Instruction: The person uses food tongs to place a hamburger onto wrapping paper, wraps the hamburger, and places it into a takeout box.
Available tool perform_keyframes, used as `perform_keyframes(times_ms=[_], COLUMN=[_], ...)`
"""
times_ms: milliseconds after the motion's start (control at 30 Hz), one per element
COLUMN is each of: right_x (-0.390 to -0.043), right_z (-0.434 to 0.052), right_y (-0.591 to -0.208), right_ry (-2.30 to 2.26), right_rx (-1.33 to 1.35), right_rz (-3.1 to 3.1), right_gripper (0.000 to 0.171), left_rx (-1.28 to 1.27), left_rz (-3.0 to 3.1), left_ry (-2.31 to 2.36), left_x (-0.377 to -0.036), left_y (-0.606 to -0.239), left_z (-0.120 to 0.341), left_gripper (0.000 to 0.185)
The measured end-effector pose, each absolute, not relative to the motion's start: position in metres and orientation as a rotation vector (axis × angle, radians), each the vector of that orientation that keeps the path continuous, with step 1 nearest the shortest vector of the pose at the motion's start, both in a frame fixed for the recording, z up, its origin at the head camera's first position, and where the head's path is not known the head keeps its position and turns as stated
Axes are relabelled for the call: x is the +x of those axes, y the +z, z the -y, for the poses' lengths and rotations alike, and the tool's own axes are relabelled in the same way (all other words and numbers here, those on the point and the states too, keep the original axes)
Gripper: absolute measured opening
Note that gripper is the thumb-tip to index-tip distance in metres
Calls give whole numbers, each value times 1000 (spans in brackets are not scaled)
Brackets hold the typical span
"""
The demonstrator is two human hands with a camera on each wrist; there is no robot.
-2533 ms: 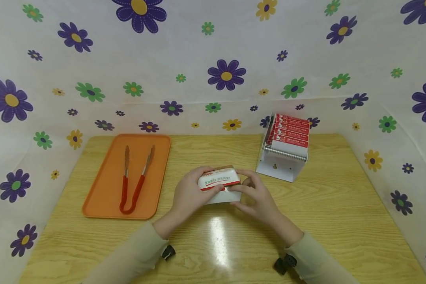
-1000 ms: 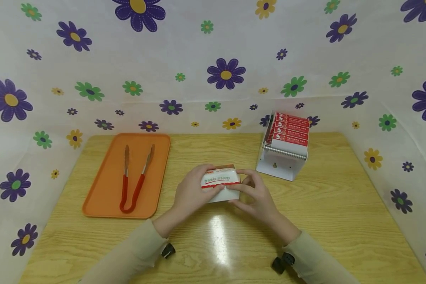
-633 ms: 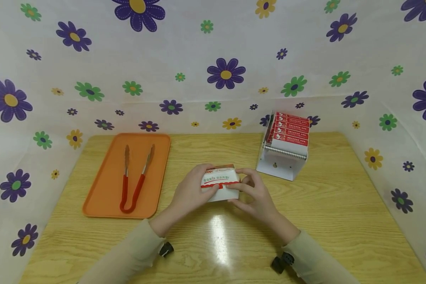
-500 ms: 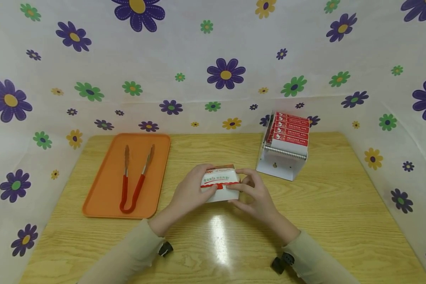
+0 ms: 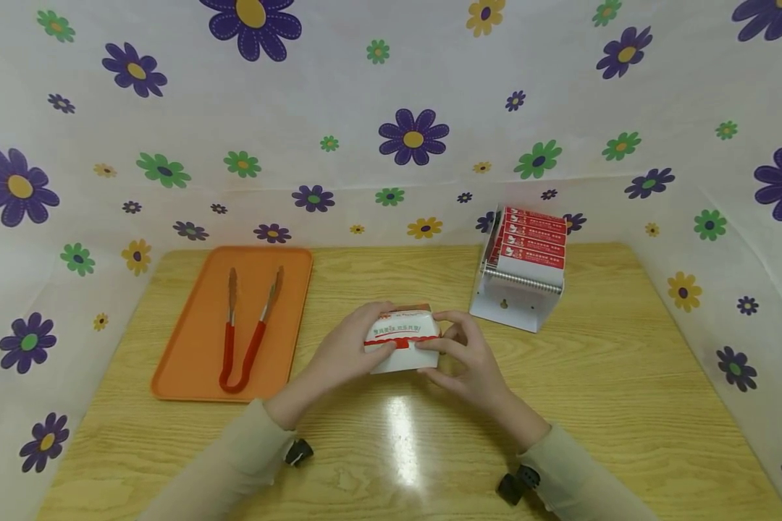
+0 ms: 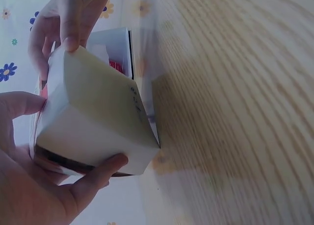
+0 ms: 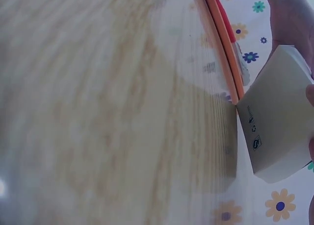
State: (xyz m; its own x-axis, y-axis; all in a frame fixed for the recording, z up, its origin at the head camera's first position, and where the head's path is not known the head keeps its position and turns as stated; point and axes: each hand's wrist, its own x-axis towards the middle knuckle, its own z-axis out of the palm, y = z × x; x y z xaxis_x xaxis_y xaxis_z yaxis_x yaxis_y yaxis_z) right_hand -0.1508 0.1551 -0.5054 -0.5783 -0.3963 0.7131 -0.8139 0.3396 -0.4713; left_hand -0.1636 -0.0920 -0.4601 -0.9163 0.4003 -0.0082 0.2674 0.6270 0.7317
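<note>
Wood table [image 5: 625, 376]: L hand [image 5: 342, 354] & R hand [image 5: 469, 362] fingers curled round white box [image 5: 402, 340].

The light wooden bench [image 5: 612, 405] carries an orange plastic tray [image 5: 189, 347] at left; a white metal dispenser [image 5: 518, 307] stands at right.

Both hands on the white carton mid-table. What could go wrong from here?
1. The carton is thin card, gripped by the left hand and right hand from both sides; squeezing might dent its walls.
2. In the left wrist view it looks lifted with one corner near the table; a slip could drop it.
3. The white dispenser loaded with red-and-white cartons stands close behind the right hand; a backward sweep may knock it.
</note>
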Motion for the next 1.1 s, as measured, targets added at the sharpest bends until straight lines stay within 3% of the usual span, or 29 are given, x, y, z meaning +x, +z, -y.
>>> perform_keyframes(times_ms=[1100], right_x=[-153], right_z=[-155], right_y=[-505], right_ry=[1131], right_rx=[1113], right_rz=[2084], right_gripper=[36], left_rx=[583], left_rz=[-2764], left_ry=[1176], left_x=[-157], left_y=[-465], left_z=[89], left_gripper=[56])
